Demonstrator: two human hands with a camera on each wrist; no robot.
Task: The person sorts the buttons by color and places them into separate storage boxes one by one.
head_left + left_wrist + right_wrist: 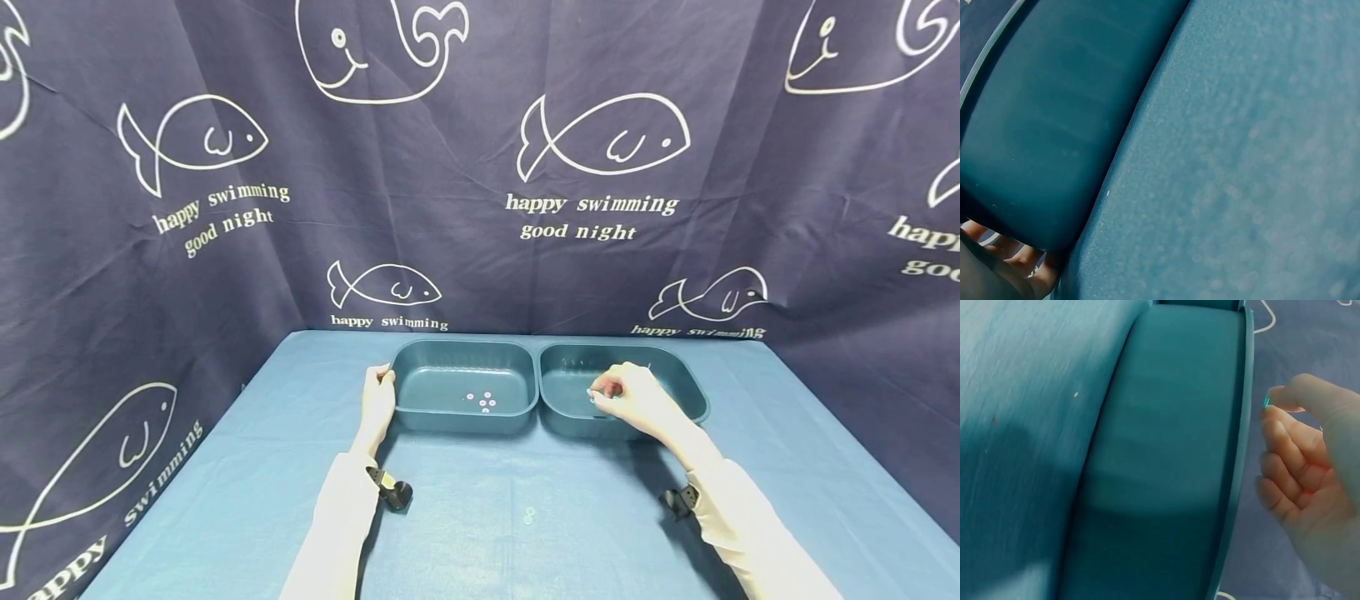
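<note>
My left hand (377, 402) holds the left end of a dark teal plastic bin (465, 423), with the thumb by the rim. In the left wrist view, the fingers (1022, 259) lie against that bin's end wall. Inside it are several small pink ring-like pieces (483, 402). Over a second teal bin (600, 427), my right hand (633, 396) pinches a small thin teal piece (1266, 401) between thumb and index finger. The other fingers are curled in toward the palm. The piece shows edge-on in the right wrist view.
Both bins stand side by side near the back of the blue-covered table (465, 533). Small clear round pieces (528, 516) lie on the cloth in front of them. A dark curtain (480, 167) with white fish drawings hangs behind.
</note>
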